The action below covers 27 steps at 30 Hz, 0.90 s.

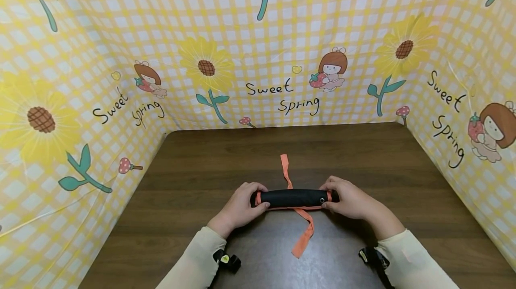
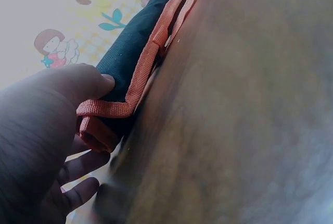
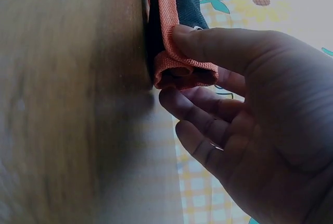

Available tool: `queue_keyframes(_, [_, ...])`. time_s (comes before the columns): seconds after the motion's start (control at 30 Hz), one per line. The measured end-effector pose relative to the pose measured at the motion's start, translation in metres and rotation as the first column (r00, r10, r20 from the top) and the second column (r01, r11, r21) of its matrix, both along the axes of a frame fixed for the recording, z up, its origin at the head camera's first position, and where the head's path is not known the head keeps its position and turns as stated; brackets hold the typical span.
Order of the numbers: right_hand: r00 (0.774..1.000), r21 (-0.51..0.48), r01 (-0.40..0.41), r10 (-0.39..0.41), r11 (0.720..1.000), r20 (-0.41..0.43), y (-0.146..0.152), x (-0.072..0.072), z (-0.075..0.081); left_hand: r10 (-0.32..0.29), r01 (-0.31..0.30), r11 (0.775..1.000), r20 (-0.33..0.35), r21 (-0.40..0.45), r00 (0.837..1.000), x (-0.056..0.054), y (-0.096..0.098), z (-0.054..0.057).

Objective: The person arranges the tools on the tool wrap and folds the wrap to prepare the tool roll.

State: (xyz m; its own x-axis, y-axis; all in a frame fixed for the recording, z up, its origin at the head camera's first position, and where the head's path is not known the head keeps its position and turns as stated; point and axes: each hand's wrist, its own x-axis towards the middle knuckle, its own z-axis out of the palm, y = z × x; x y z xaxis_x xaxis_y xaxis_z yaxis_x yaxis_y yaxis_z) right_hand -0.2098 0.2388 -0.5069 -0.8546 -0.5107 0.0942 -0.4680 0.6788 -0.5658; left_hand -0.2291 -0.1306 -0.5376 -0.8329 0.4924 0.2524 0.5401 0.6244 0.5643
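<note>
A rolled-up black fabric roll [image 1: 294, 198] with orange edging lies across the middle of the dark wood table. My left hand [image 1: 244, 204] grips its left end, thumb on the near side and fingers behind. At the other end my right hand [image 1: 346, 197] holds it the same way, the thumb close to a small metal eyelet [image 1: 322, 200]. In the right wrist view the orange-bound end [image 3: 184, 73] shows the rolled layers. An orange strap [image 1: 305, 233] runs out from under the roll toward me, and another strap end [image 1: 285, 166] points to the back.
Yellow checked cloth [image 1: 258, 56] with flowers and "Sweet Spring" lettering walls the table [image 1: 201, 154] at the back and both sides. Black wrist cameras [image 1: 227, 260] are strapped at both cream sleeves [image 1: 193, 257].
</note>
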Motion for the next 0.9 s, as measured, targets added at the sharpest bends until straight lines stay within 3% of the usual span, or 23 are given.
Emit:
queue_keyframes(0.5, [1.000,0.015,0.007,-0.007,1.000,0.015,-0.0004,-0.0019,-0.0027,-0.010,0.010,1.000,-0.019,0.008,1.000,0.0010,-0.0009,0.0007])
queue_keyframes(0.9, [1.000,0.007,-0.009,0.009,1.000,0.015,0.0077,-0.0052,0.0001,-0.016,0.016,1.000,0.009,-0.009,1.000,0.0010,-0.0009,0.0017])
